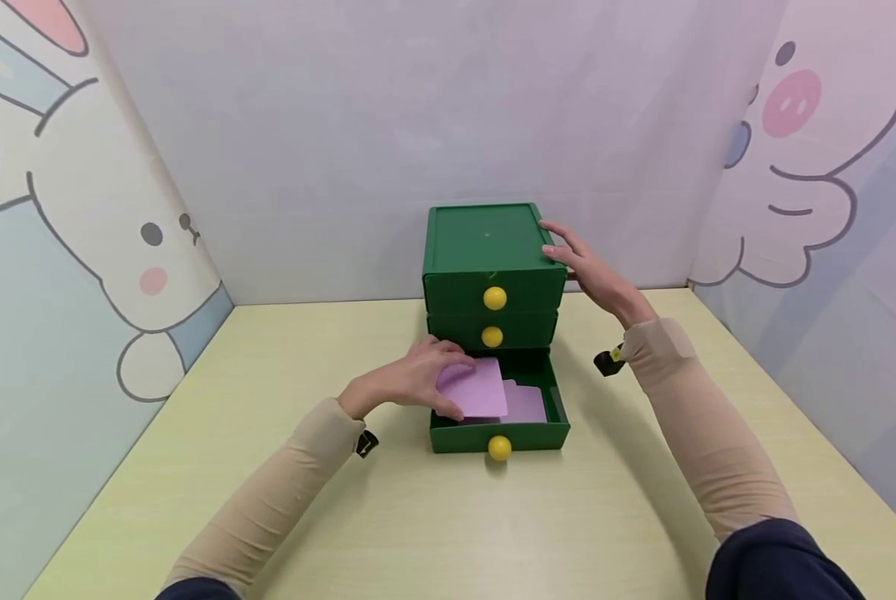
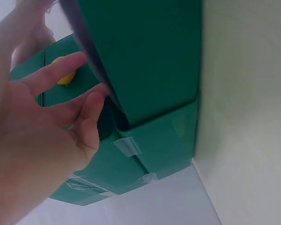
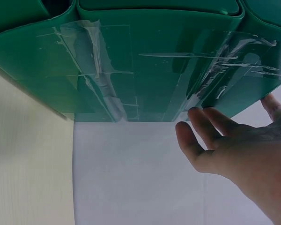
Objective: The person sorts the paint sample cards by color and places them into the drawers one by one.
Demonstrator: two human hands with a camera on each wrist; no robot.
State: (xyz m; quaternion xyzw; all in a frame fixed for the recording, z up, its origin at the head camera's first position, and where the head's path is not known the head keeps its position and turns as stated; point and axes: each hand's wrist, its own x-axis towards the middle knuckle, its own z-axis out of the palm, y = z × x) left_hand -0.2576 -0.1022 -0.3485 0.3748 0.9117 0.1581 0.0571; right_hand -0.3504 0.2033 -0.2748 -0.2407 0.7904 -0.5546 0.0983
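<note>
A green three-drawer cabinet (image 1: 485, 237) has its bottom drawer (image 1: 458, 437) pulled out. My left hand (image 1: 417, 377) reaches over the left side of this drawer and pinches a pink paper square (image 1: 481, 390), thumb near its front corner and fingers at its far edge. A second pink paper (image 1: 525, 404) lies to the right inside the drawer, partly covered by the first. My right hand (image 1: 590, 271) rests against the cabinet's top right edge. In the right wrist view its fingers (image 3: 210, 124) spread along the taped green side.
Yellow round knobs mark the drawers, with one (image 1: 499, 448) on the pulled-out drawer's front. The two upper drawers are closed. Clear tape (image 3: 100, 61) runs over the cabinet's side. A pale wall (image 1: 327, 167) stands behind the light wooden table (image 1: 493, 533).
</note>
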